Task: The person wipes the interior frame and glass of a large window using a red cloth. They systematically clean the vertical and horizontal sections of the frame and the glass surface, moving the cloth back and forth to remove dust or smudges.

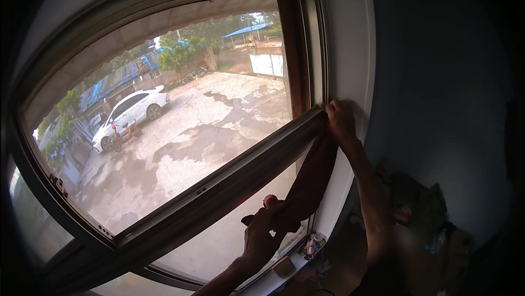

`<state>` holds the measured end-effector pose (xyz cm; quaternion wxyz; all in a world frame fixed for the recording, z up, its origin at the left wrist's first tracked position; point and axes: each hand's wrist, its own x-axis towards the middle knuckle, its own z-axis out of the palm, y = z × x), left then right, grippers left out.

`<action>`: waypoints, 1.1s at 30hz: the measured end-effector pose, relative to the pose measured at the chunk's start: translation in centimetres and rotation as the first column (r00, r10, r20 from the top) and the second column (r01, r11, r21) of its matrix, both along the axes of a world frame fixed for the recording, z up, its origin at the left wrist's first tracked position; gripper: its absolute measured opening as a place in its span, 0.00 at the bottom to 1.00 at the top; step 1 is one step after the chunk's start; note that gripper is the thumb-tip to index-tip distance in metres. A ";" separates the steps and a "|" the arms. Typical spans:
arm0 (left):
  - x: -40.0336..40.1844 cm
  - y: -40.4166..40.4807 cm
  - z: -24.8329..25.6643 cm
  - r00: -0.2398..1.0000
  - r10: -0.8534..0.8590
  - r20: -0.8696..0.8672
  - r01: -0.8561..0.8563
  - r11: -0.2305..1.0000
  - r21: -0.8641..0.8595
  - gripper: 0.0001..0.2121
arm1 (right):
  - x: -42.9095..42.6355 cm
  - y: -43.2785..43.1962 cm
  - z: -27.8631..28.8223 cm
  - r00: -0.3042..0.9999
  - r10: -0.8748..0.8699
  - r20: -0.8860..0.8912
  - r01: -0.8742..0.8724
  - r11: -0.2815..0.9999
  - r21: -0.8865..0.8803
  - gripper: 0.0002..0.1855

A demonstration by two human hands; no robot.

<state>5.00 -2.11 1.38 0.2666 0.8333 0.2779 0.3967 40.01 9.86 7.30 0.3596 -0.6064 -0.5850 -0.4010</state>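
Observation:
A dark red cloth [313, 177] hangs between my two hands in front of the window. My left hand [264, 228] grips its lower, bunched end before the lower pane. At the right end of the window's metal crossbar [229, 164], my right hand [342, 121] holds the cloth's upper end against the corner where the bar meets the side frame. The fingers of my right hand are partly hidden. Above the bar is a large upper window opening with a fine mesh [197, 119], set in a metal frame [318, 49].
On the sill [301, 261] stand a small brown block [284, 267] and some small items [313, 244]. Piled things [426, 210] lie in the dim room at the lower right. Outside are a white car [133, 107], a red cycle [123, 134] and a paved yard.

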 end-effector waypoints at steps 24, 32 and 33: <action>-10.8 -3.6 -2.5 0.928 0.333 0.167 -0.353 0.929 0.110 0.16 | -12.0 -4.3 0.7 0.956 0.293 0.027 -0.292 0.956 -0.036 0.07; -13.0 -4.5 -3.0 0.883 0.391 0.259 -0.424 0.902 0.085 0.13 | -16.5 -5.5 0.9 0.905 0.425 -0.011 -0.425 0.905 0.000 0.07; -12.9 -4.6 -3.1 0.874 0.397 0.281 -0.427 0.903 0.052 0.13 | -17.0 -5.8 1.0 0.903 0.430 -0.012 -0.430 0.903 -0.015 0.07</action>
